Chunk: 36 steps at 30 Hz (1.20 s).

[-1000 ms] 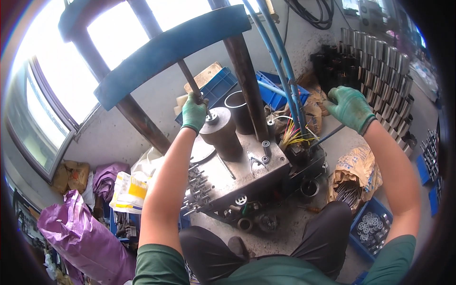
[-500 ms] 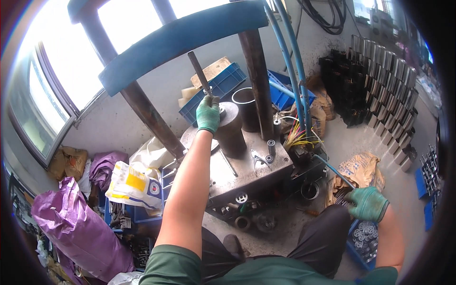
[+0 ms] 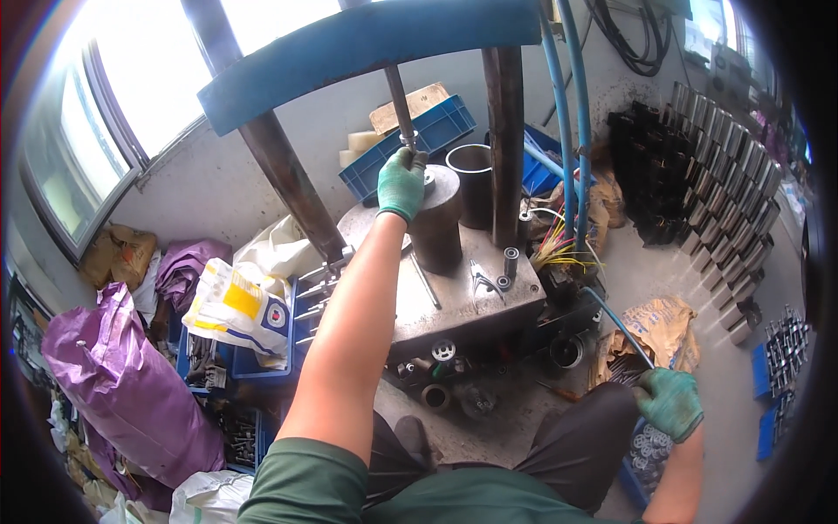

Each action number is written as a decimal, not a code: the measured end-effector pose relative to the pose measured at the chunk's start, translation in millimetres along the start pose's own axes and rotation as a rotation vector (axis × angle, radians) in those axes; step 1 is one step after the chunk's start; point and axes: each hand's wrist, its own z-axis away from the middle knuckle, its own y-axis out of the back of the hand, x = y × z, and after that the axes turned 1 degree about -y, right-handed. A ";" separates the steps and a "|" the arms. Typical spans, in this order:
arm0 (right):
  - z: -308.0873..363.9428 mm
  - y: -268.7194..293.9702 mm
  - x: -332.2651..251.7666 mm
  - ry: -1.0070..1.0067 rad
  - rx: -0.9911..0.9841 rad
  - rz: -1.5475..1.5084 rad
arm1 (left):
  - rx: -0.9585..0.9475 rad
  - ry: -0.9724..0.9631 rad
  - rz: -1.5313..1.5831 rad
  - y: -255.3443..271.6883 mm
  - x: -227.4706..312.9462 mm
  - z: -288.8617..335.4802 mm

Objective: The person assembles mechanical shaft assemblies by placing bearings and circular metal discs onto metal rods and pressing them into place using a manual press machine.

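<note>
My left hand (image 3: 402, 185), in a green work glove, is closed around a metal shaft (image 3: 408, 140) above a thick steel cylinder (image 3: 437, 229). A slim dark rod (image 3: 398, 98) runs from the blue press beam (image 3: 367, 42) down to this shaft; the glove hides the shaft's lower part. On top of the cylinder, beside my fingers, a small ring (image 3: 429, 178) shows. Low on the right, my right hand (image 3: 670, 403), gloved the same, is closed on the end of a blue lever (image 3: 618, 325).
On the press table (image 3: 419, 325) lie pliers (image 3: 485, 281), a thin rod (image 3: 425, 281) and small bearings (image 3: 510, 260). An open pipe (image 3: 471, 159) stands behind. Blue hoses (image 3: 576, 122) hang nearby. Stacked metal cylinders (image 3: 729, 188) stand right; purple sacks (image 3: 131, 384) lie left.
The whole view has shifted a little. My right hand and the lever's end sit slightly lower, and the lever is steeper. My left hand keeps its hold on the shaft.
</note>
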 end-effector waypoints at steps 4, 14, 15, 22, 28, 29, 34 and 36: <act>-4.3 0.1 2.2 0.014 0.000 0.008 | 0.012 -0.007 -0.013 2.6 -6.3 -3.8; -29.5 27.3 11.8 0.073 -0.044 -0.147 | -0.027 0.084 0.020 3.2 8.2 3.5; -26.9 25.3 12.7 0.097 -0.029 -0.155 | -0.023 0.068 0.025 2.9 7.9 3.7; -13.1 9.6 25.4 0.239 -0.083 -0.081 | -0.022 0.080 0.109 -2.8 -13.9 -5.4; -88.1 40.5 5.1 0.216 0.405 -0.118 | -0.014 0.061 0.181 0.4 -24.7 -9.9; -113.5 49.7 0.1 0.197 0.475 -0.179 | -0.031 0.091 0.215 0.0 -21.7 -8.1; -221.6 83.5 18.6 0.309 0.700 -0.138 | -0.034 0.052 0.162 -3.8 -18.4 -8.0; -225.6 89.2 15.0 0.172 0.624 -0.107 | -0.039 0.042 0.178 -5.8 -20.8 -10.2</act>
